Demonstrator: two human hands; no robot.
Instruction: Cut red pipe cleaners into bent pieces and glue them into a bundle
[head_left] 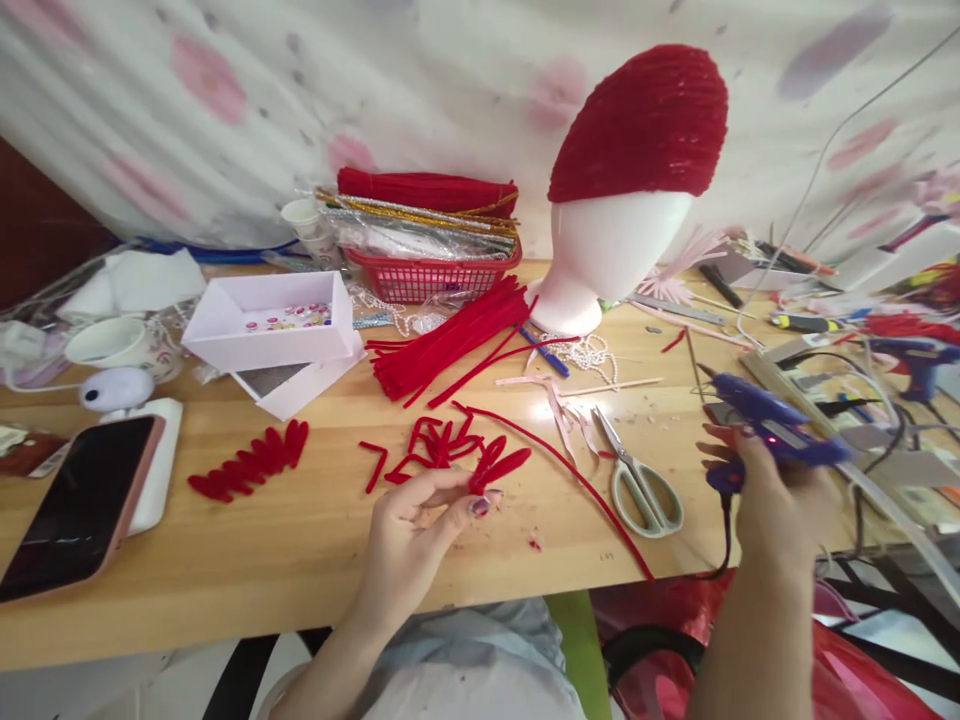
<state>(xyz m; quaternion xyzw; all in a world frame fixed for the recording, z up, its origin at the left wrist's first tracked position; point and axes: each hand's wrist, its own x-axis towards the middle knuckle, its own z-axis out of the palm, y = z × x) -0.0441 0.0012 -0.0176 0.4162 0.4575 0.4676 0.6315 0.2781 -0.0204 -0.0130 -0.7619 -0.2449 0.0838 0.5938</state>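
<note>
My left hand (427,525) pinches a small cluster of red pipe-cleaner petals (501,465) between thumb and fingertips, above the front of the table. On the right, my right hand (780,500) is wrapped round a blue hot glue gun (772,420), its nozzle aimed to the left and a red light lit on its side. Just behind my left hand lie several bent red pipe-cleaner pieces (439,440). A row of red looped petals (251,465) rests further left. One long red pipe cleaner (570,475) and a pair of scissors (645,485) lie between my hands.
A white foam head (600,250) wears a red cap (645,130) at the back. Nearby are a red basket (435,275), a pipe-cleaner bundle (450,345) and a white box (270,335). A phone (82,500) lies left. Another glue gun (919,365) and cables crowd the right.
</note>
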